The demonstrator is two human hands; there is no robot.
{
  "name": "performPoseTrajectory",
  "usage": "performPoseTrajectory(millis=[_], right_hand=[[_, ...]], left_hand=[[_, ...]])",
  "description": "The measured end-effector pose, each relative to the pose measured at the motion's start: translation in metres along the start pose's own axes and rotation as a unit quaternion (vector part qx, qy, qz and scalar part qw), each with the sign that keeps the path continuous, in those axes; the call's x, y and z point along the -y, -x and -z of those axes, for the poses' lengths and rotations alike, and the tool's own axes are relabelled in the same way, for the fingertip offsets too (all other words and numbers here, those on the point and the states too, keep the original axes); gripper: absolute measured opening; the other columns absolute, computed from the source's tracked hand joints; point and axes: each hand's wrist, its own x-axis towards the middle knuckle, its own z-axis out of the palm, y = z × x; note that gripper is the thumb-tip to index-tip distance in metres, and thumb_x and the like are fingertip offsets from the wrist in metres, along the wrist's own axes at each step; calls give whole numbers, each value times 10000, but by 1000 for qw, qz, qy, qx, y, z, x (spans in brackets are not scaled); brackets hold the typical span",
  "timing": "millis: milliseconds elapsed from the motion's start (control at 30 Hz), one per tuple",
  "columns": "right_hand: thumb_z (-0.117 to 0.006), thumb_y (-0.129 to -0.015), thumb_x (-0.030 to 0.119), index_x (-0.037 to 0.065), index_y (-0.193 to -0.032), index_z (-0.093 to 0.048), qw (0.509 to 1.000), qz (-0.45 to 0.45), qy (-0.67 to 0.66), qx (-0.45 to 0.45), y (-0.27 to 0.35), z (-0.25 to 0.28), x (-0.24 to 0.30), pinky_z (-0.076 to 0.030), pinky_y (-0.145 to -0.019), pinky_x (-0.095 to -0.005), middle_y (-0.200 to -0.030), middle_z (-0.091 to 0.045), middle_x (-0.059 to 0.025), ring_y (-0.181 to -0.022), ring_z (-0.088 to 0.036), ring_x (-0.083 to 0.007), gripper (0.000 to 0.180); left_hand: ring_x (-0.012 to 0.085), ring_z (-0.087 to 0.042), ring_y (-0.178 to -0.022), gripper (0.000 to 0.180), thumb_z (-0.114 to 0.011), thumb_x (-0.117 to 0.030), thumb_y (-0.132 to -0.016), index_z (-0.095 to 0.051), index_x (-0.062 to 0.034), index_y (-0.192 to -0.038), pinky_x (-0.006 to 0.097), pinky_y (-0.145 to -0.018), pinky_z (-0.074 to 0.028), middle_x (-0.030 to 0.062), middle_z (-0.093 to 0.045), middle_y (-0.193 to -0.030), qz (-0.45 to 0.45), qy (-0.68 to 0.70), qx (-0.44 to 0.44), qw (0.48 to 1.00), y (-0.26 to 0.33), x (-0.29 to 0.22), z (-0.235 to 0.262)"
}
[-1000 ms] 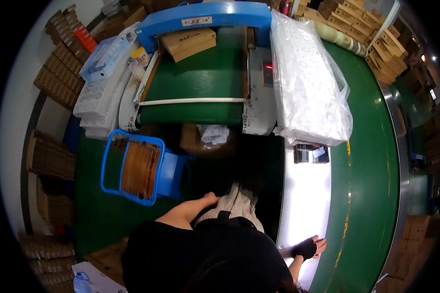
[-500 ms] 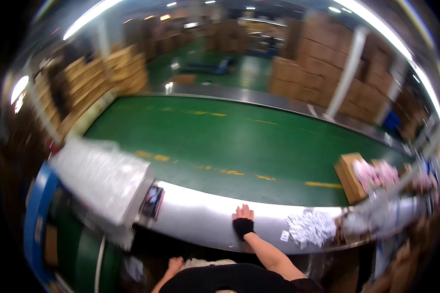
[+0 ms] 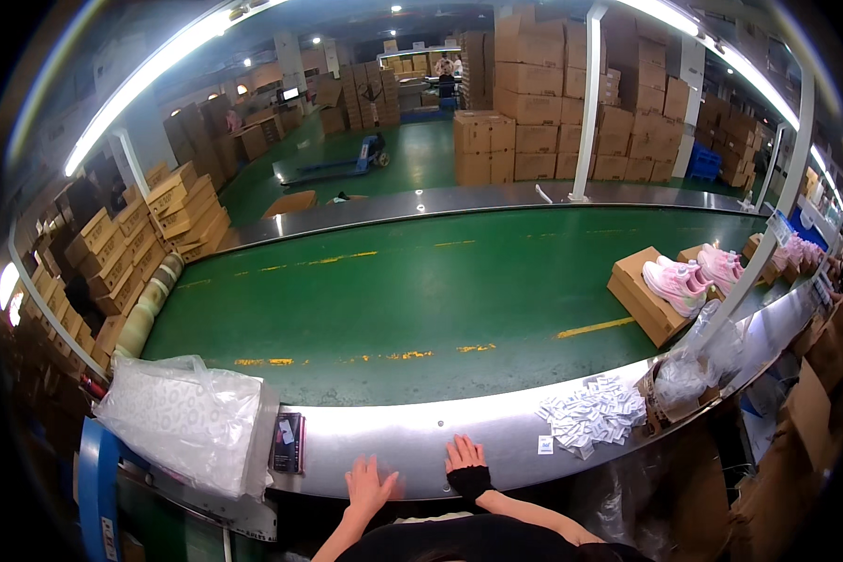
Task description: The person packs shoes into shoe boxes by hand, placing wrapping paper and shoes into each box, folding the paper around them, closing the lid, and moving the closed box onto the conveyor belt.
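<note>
Head view shows our two hands flat on the steel rim of the green conveyor belt. Our left hand rests there with fingers spread, holding nothing. Our right hand, in a black wrist wrap, lies just beside it on the rim, fingers spread too and empty. Left of the hands along the rim we see a small dark device and a bag of white packing material. Right of them lies a pile of small white packets. Farther right, pink shoes sit on a cardboard box.
</note>
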Motion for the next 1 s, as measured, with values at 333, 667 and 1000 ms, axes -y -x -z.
performPoseTrajectory(millis=[333,667,1000], right_hand=[[-522,-733,219,45,-1042,-525,1000,-12,9,5,-1,0,5,-276,-911,-470,-1183,-441,-148,-1139,-368,-300,354],[-544,-699,204,69,-997,-540,999,-13,10,-35,-4,-3,1,-276,-908,-455,-1149,-461,-122,-1120,-386,-280,328],[-528,-719,199,72,-1009,-552,999,-14,13,-35,-5,0,6,-299,-892,-442,-1128,-487,-123,-1090,-423,-276,318]], left_hand=[[452,-39,-1249,985,-568,-616,-656,-195,51,-1278,660,-900,-103,314,-81,-1329,85,-180,225,954,1,7,-24],[460,-57,-1245,982,-591,-608,-646,-208,47,-1270,657,-899,-107,320,-96,-1323,86,-181,211,957,-1,-1,-22],[430,-397,-1040,704,-611,-531,-669,-475,21,-1084,490,-806,-402,288,-413,-1103,13,-220,233,947,-30,4,-5]])
